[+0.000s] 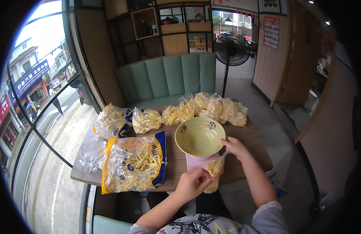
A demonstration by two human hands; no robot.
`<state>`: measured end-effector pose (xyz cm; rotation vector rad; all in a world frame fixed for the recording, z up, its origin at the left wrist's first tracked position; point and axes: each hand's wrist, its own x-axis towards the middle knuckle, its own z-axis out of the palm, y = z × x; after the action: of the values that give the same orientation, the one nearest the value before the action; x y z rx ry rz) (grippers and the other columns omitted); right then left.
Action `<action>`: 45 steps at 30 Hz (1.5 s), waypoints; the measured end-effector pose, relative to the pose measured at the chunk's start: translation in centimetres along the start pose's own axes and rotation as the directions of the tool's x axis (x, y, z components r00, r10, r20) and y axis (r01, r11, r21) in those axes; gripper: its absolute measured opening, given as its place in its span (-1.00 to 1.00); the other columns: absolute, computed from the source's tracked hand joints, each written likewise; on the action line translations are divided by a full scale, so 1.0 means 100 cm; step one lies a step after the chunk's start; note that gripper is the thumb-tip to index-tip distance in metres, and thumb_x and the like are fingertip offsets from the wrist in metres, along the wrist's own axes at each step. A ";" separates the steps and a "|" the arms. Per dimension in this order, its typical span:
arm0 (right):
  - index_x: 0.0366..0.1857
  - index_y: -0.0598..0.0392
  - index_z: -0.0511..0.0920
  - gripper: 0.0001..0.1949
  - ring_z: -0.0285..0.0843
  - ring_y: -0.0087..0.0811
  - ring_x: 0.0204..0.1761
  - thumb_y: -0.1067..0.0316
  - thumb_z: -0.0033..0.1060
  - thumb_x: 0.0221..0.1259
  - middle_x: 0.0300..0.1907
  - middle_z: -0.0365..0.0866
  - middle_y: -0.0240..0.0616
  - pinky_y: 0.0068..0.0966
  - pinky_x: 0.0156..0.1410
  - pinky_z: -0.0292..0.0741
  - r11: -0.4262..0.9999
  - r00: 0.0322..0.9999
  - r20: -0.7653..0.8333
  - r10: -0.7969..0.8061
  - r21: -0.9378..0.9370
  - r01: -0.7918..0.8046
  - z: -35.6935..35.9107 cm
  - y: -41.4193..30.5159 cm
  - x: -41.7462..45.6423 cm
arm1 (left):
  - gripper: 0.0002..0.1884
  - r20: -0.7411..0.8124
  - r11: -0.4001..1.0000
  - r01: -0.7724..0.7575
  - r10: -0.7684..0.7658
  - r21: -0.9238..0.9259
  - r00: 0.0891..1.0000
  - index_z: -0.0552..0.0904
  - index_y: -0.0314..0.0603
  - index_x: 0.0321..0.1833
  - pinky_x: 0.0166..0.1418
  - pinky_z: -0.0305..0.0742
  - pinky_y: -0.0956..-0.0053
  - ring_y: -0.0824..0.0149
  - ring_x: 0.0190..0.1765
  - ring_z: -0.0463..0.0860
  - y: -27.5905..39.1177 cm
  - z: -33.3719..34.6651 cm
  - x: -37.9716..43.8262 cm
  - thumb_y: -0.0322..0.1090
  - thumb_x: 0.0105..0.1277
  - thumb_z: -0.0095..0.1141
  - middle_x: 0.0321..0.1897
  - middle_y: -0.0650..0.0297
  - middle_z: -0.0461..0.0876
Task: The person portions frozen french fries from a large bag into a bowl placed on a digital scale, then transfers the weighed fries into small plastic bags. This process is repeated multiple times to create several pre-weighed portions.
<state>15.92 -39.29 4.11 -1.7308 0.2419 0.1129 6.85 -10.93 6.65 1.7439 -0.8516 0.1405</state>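
Note:
A clear plastic bag of cut fries [214,167] hangs between my hands at the table's front edge. My left hand [195,182] pinches its near side, and my right hand [235,147] grips its upper corner. Just behind the bag, an empty pale green bowl [200,140] rests on a pink kitchen scale [195,162], with my right fingertips close to its rim. To the left lies a large printed bag of frozen fries [136,162] with blue and yellow edges. Its contents show through the clear film.
Several filled clear bags [208,106] line the table's far side. Another large fries bag [112,120] stands back left, near crumpled empty plastic bags [92,152]. Beyond the wooden table [176,169] are a green bench [168,77] and a standing fan [231,48]. Windows [37,87] flank the left.

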 end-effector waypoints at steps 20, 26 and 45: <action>0.17 0.15 0.69 -0.65 0.56 -0.64 -0.21 0.27 0.47 0.39 -0.27 0.69 -0.42 -0.56 -0.07 0.48 0.873 0.926 -0.195 -0.322 -0.439 0.211 -0.175 -0.106 0.016 | -0.81 0.209 0.952 -0.072 0.008 0.299 0.978 0.72 -0.16 -0.17 0.00 0.65 0.15 0.07 -0.12 0.78 -0.063 0.046 0.268 -0.22 0.33 0.39 -0.19 0.08 0.78; 0.07 0.22 0.72 -0.70 0.59 -0.55 -0.24 0.31 0.50 0.36 -0.28 0.70 -0.36 -0.51 -0.10 0.55 0.907 0.927 -0.218 -0.305 -0.364 0.212 -0.182 -0.035 0.122 | -0.75 0.154 0.717 -0.002 -0.147 0.697 0.977 0.75 -0.12 -0.08 0.07 0.65 0.02 -0.08 0.00 0.76 -0.128 0.076 0.314 -0.12 0.39 0.25 -0.13 0.04 0.80; 0.06 0.10 0.75 -0.63 0.82 -0.20 -0.16 0.23 0.48 0.17 -0.20 0.85 -0.10 -0.26 0.00 0.67 0.334 0.812 0.410 -0.416 -0.761 0.556 0.031 -0.194 0.109 | -0.78 0.256 0.916 0.019 0.093 -0.401 0.962 0.73 -0.33 -0.05 0.01 0.62 0.39 0.27 -0.10 0.76 -0.013 -0.102 -0.019 -0.39 0.35 0.45 -0.16 0.14 0.77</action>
<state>31.09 -34.24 19.87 -2.7353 -0.5970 -0.1273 9.44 -0.97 8.33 1.3744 -1.0319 -0.2416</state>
